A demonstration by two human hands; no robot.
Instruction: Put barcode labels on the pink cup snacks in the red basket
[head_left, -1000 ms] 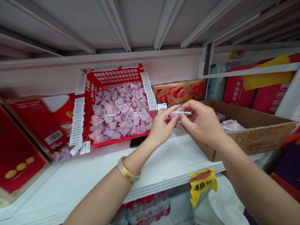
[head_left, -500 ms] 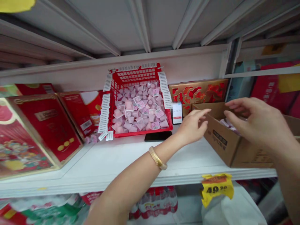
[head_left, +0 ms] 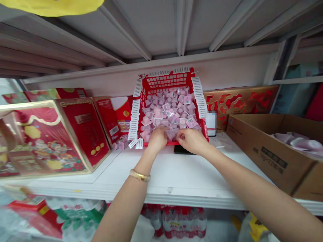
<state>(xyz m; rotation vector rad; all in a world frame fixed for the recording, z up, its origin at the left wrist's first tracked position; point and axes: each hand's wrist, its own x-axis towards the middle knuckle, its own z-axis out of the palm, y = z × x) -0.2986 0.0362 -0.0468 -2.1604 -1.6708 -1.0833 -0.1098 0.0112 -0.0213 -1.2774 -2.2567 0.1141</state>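
A red plastic basket (head_left: pixel 163 81) on the white shelf is filled with small pink-purple cups (head_left: pixel 174 104) in clear wrap. White printed labels (head_left: pixel 200 101) line its rim. My left hand (head_left: pixel 158 137), with a gold bangle on the wrist, reaches over the basket's front edge, fingers closed at the cups. Just right of it, my right hand (head_left: pixel 190 139) is closed in a pinch at the same cups. Both hands seem to hold a cup between them, partly hidden by the fingers.
An open cardboard box (head_left: pixel 267 151) with more wrapped cups stands at the right. Beside the basket are a lit phone (head_left: pixel 211 123) and a dark flat object (head_left: pixel 184 150). Red gift boxes (head_left: pixel 80 131) stand left. Bottle packs (head_left: pixel 184 222) lie below the shelf.
Both hands have moved left to the front of the basket, my right hand away from above the cardboard box. Their fingers have closed. The view has turned left.
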